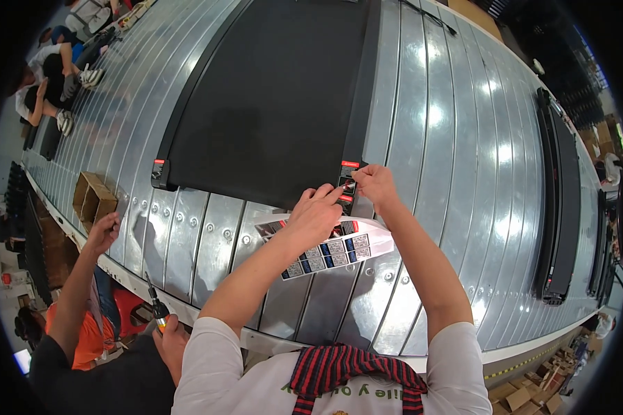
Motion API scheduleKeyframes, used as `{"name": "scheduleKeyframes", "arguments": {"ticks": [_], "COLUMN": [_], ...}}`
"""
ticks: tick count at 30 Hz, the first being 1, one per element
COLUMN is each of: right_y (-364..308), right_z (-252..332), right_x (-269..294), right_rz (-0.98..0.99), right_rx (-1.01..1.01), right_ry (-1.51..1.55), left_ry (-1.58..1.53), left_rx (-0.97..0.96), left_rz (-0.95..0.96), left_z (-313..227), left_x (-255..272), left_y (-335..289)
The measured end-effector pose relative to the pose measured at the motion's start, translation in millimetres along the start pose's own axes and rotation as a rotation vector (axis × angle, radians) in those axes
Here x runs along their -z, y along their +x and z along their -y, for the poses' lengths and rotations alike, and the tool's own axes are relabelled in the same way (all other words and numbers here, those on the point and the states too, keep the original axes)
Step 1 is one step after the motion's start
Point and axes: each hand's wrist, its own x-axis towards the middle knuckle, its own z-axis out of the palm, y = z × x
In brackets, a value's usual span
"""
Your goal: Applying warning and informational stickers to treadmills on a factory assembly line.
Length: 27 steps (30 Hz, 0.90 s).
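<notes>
A black treadmill deck [277, 104] lies on the metal rollers in front of me, with dark rails along its sides. At the near end of its right rail, my right hand [376, 187] pinches the edge of a small red and black label [349, 166]. My left hand [315, 213] is beside it, index finger reaching to the label. Under the left palm is a curved white sheet of stickers [336, 254], printed with red, black and blue labels; the thumb gripping it is hidden. Another label [159, 166] sits on the left rail's end cap.
At my left a co-worker's hand holds an electric screwdriver [159, 308]; their other hand [104, 233] is near an open cardboard box [93, 200]. A folded black machine [557, 200] lies to the right. A black cable [439, 22] rests at the far side. People sit far left.
</notes>
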Motion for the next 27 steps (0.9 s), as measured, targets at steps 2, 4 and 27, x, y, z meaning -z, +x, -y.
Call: {"name": "scheduleKeyframes", "arguments": {"ticks": [2,4,27], "right_y": [-1,-7,-22], "right_z": [2,7,4], "right_x": [0,-1,18], "right_rz": [-0.04,-0.123,0.114], "right_rx": [0.067,0.274,0.01], "right_ry": [-0.222,-0.504,-0.289], "left_ry": [0.001,0.01,0.098], "left_rx": [-0.002,-0.007,0.042], "left_rz": [-0.004,-0.007,0.019], "left_z": [0,0,-18], "left_x": [-1,-2,-3], "left_y": [0,1,-5]}}
